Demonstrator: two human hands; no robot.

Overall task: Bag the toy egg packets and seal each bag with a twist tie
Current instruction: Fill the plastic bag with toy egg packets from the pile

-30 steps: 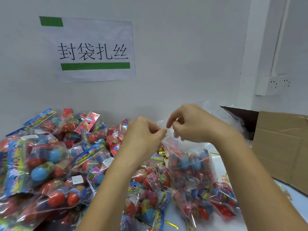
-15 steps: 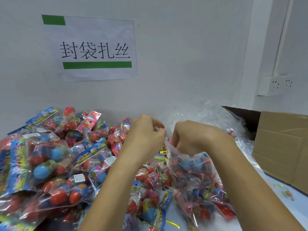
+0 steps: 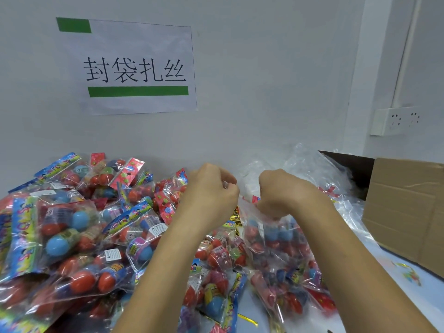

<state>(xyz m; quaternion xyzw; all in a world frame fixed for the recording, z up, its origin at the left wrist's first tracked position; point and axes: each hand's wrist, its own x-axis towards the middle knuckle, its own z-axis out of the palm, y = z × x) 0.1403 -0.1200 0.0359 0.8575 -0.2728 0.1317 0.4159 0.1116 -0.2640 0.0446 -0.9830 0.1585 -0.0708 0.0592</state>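
My left hand (image 3: 211, 188) and right hand (image 3: 280, 192) sit mid-frame, fingers curled, both pinching the gathered neck of a clear bag (image 3: 276, 239) of toy egg packets w/ its body hanging below my right wrist. Can't tell if a twist tie is in the pinch. Loose egg packets (image 3: 72, 227) piled lower left on the table (image 3: 396, 267); cardboard box (image 3: 408, 207) at right, paper sign (image 3: 134, 68) upper left.

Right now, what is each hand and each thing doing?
Left hand: fingers curled, pinching at the bag's neck.
Right hand: grips the bag's gathered top.
Bag: filled with egg packets, top bunched, tie not visible.
Packets: loose heap on the table.
Box: flap open.
Gold ties: lying between the packets.
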